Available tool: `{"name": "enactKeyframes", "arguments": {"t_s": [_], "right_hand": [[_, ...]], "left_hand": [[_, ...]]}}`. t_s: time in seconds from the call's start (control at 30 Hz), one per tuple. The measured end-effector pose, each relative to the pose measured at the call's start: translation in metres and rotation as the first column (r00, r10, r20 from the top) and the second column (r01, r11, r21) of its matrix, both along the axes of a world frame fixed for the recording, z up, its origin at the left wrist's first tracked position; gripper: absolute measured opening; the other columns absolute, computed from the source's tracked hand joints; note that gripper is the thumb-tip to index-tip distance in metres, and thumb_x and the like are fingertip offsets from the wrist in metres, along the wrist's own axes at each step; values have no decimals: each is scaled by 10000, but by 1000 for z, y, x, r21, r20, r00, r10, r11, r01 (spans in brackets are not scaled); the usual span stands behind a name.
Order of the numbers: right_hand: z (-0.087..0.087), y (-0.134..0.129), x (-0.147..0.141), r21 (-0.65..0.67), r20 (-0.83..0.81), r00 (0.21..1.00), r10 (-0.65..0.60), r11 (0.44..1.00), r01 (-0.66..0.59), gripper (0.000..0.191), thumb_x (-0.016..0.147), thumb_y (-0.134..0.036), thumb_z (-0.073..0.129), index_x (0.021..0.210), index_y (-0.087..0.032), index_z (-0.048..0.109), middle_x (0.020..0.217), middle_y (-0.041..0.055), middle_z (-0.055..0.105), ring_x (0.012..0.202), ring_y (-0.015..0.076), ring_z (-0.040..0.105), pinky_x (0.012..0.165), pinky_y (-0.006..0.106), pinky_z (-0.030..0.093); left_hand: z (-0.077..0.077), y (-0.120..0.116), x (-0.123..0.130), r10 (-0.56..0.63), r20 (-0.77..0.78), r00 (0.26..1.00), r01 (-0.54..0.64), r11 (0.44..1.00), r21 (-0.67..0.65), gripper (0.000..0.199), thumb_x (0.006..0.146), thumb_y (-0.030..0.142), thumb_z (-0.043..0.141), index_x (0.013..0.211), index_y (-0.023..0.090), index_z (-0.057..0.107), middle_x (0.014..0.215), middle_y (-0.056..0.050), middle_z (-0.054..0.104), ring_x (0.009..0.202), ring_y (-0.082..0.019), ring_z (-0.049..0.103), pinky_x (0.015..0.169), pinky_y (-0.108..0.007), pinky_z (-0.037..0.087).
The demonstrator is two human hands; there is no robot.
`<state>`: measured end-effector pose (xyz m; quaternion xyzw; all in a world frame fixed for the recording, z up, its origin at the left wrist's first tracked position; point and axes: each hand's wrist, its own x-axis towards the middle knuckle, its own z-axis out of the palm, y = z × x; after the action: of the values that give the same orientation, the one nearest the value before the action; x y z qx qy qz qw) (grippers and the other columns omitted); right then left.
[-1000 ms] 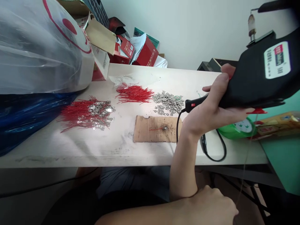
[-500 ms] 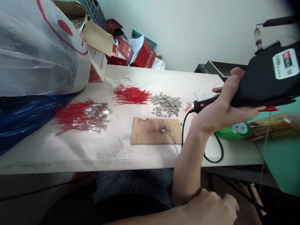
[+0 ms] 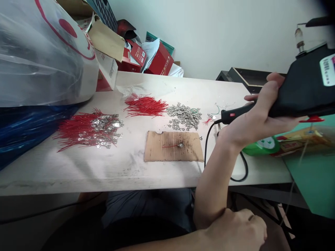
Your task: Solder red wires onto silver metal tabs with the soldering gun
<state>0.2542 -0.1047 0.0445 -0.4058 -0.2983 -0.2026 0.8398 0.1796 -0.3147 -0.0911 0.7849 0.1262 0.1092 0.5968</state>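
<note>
Head view: right hand [image 3: 258, 120] has fingers wrapped around a black corded soldering-gun-type tool [image 3: 300, 87], 2 o'clock from the cardboard pad [image 3: 157, 151], up off the bench. Left hand [image 3: 239, 226] sits at 4–5 o'clock against the right forearm [image 3: 222, 188] near the elbow, fingers curled; can't tell if it pinches anything. Small metal charm [image 3: 180, 145] lies mid-pad, red wire [image 3: 169, 146] toward 9 o'clock; joint too small to read. Loose charm pile [image 3: 184, 115] at 1 o'clock from pad, red wire bundle [image 3: 146, 105] at 10–11, wired-charm heap [image 3: 96, 127] at 9. To do it well, I'd keep that elbow propped, grip firm, power cord [image 3: 207, 139] slack and off the pad, and treat the tip as hot. Vs half a second ago: tool and right hand shifted toward 3 o'clock, sticker [image 3: 328, 71] now cut by the frame edge; charm hasn't moved on the pad.
</note>
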Motion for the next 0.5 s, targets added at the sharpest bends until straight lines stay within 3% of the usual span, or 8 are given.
{"name": "enactKeyframes", "arguments": {"t_s": [0.1,0.23,0.37,0.5], "right_hand": [[-4,1,1,-6,-18,1000,8,1000,-8,106,851,-160,607,835,-225,690,835,-22,741,797,220,774,513,276,541],[-9,6,1,26,-47,997,62,998,-61,128,854,-143,576,850,-192,694,840,-8,744,812,198,769,495,225,522],[-12,10,0,120,-68,991,119,987,-110,123,847,-80,609,848,-168,695,863,26,755,762,181,720,475,252,522],[-12,11,0,69,-74,993,88,994,-83,123,862,-100,589,845,-193,668,868,12,743,802,176,707,490,272,528]], "left_hand": [[-1,0,-1,-37,-21,999,40,981,190,129,893,270,585,992,187,580,951,-40,589,550,-74,384,471,-241,251],[8,5,-5,-60,-35,998,66,970,233,150,867,243,585,1013,205,587,924,-20,567,561,-84,414,461,-242,239],[19,12,-10,-97,-70,993,115,942,317,250,870,223,549,1116,197,580,987,-39,586,599,-105,494,480,-249,254],[24,13,-11,-98,-80,992,121,914,388,233,863,240,550,1085,172,566,969,-42,583,591,-123,528,431,-261,190]]}}
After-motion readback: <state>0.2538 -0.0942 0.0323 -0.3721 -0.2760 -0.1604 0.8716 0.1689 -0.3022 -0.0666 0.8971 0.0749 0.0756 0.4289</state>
